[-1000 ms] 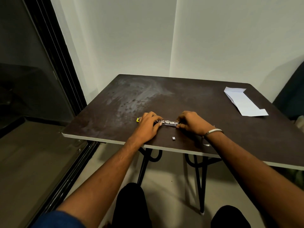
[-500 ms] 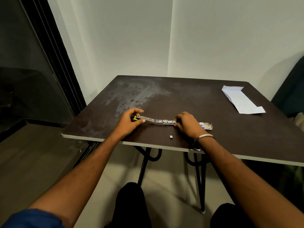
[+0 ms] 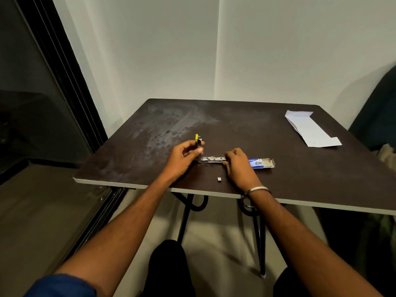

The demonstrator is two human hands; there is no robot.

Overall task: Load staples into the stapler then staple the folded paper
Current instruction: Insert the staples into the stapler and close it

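Stapler point(image 3: 211, 159) lies opened between the hands, magazine running left-right along the table point(image 3: 128, 168), its lid pinched upright by the left hand point(image 3: 184, 157) (right hand point(image 3: 239, 168) pins the base), loose staples point(image 3: 219, 179) nearest the right.

stapler point(image 3: 211, 159) open, yellow-tipped top upright, base flat; folded white paper point(image 3: 310, 130) far right; staple box point(image 3: 260, 163), seemingly open

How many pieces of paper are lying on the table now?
1. The folded white paper lies alone near the far right corner of the table, away from both hands. Nothing visible covers another sheet, though one folded inside it could not be seen.
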